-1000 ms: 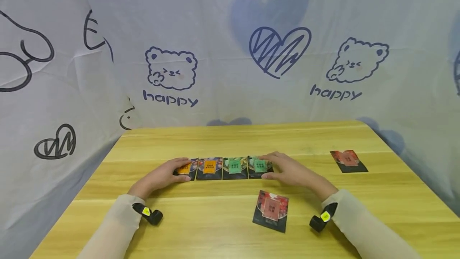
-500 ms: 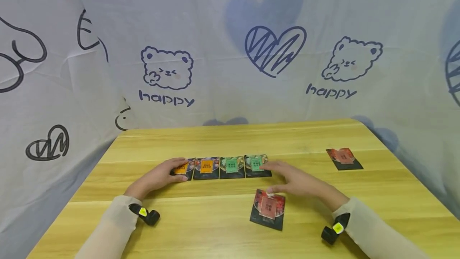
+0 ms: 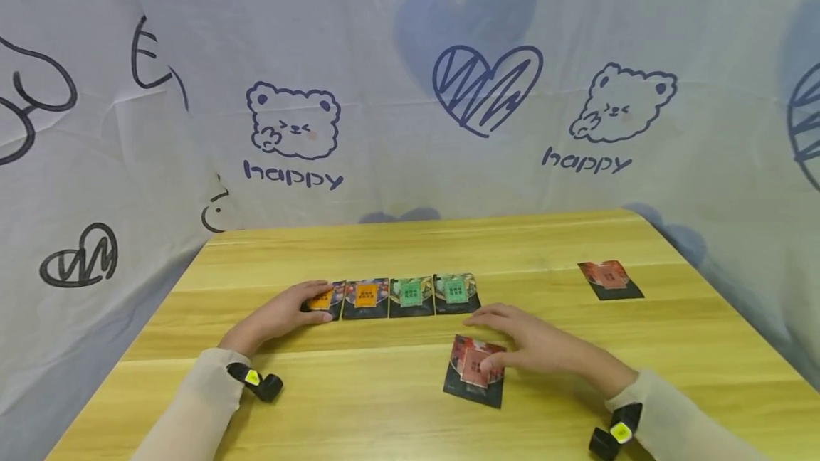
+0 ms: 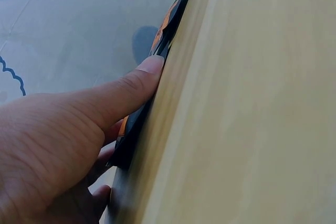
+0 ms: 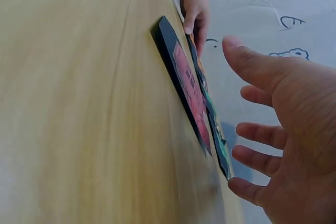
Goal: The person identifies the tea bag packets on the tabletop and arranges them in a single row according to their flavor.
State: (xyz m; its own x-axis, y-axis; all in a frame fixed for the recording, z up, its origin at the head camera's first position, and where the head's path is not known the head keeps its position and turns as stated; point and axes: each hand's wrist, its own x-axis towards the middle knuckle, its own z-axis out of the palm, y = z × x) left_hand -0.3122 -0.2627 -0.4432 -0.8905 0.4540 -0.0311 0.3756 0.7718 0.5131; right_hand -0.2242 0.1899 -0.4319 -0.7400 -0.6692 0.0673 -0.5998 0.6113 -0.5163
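Note:
My left hand [image 3: 278, 315] rests on the leftmost orange-labelled packet [image 3: 319, 301], its thumb at the lower edge and its fingers near the upper edge. That packet begins a flat row with another orange-labelled packet [image 3: 366, 299] and two green-labelled ones, the left [image 3: 411, 297] and the right [image 3: 457, 294]. My right hand [image 3: 541, 343] hovers over the right part of a red-labelled packet [image 3: 470, 368], fingers spread and holding nothing. In the right wrist view the hand [image 5: 294, 129] is apart from the red-labelled packet [image 5: 190, 85].
A second red-labelled packet [image 3: 611, 280] lies slightly turned on the right side of the wooden table [image 3: 307, 404]. Behind the table hangs a white cloth [image 3: 384, 141] with bear and heart drawings.
My right hand has left the rightmost green-labelled packet and moved toward me, over the near red-labelled packet. My left hand stays on the leftmost packet. The head view has shifted slightly.

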